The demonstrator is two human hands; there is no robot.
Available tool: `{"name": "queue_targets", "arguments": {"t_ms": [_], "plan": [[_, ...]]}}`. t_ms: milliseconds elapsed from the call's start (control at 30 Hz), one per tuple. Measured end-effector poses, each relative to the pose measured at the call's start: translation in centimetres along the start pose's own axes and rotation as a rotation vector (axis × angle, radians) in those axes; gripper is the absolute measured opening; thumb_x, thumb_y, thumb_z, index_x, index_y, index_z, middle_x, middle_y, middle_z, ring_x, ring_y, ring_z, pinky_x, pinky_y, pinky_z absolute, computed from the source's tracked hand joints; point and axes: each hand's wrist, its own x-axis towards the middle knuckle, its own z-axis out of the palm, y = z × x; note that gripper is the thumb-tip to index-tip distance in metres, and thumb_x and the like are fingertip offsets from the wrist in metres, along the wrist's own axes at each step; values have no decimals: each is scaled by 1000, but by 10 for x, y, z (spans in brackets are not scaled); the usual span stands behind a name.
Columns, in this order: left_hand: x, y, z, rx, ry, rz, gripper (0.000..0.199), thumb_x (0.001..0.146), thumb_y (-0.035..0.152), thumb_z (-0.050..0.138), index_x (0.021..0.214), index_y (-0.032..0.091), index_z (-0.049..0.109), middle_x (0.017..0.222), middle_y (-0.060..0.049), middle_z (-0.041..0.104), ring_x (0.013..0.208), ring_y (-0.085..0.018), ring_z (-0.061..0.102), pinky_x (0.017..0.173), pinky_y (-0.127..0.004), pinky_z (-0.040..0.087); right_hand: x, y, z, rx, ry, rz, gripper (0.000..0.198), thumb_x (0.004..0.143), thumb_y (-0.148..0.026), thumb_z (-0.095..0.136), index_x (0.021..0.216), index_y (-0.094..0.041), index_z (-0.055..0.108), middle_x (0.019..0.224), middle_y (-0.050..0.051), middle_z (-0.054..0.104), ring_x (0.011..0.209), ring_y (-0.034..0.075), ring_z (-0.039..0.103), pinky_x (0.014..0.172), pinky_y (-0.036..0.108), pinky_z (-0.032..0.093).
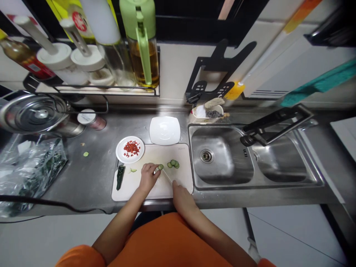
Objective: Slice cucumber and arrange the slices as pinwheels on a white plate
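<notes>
On the white cutting board [182,178], my left hand [148,177] is closed with its fingertips at a small piece of cucumber [160,167]. My right hand [183,197] grips a knife [168,176], whose blade slants up and left to that piece. Several round cucumber slices [173,163] overlap to the right of the blade. A longer dark green cucumber piece [120,178] lies at the board's left side, with a pale green sliver [133,170] beside it. My right fingers hide the knife's handle.
A white plate [119,155] of chopped red pieces overlaps the board's upper left corner. Behind the board sits a white square dish [165,129]. A double steel sink [222,185] is at the right; a plastic bag of greens [36,170] and a can [91,119] are at the left.
</notes>
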Motion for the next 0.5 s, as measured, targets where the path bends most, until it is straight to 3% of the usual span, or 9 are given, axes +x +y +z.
{"name": "queue_targets", "arguments": {"t_ms": [300,500], "plan": [[2,2,-1,8,-6,-2,19,80,29,60,96,22,68,88,-7,63,90,-21,54,82,-35,43,-12,15,6,57,-43,11,44,85,-2,26,123,-13,47,105,16,65,99,24,62,76,29,45],[13,11,-7,15,-61,-91,14,75,28,63,86,20,66,79,-5,62,83,-21,54,78,-34,41,-17,35,15,75,-38,-8,42,81,0,29,113,-16,51,95,13,67,93,24,63,71,29,44]]}}
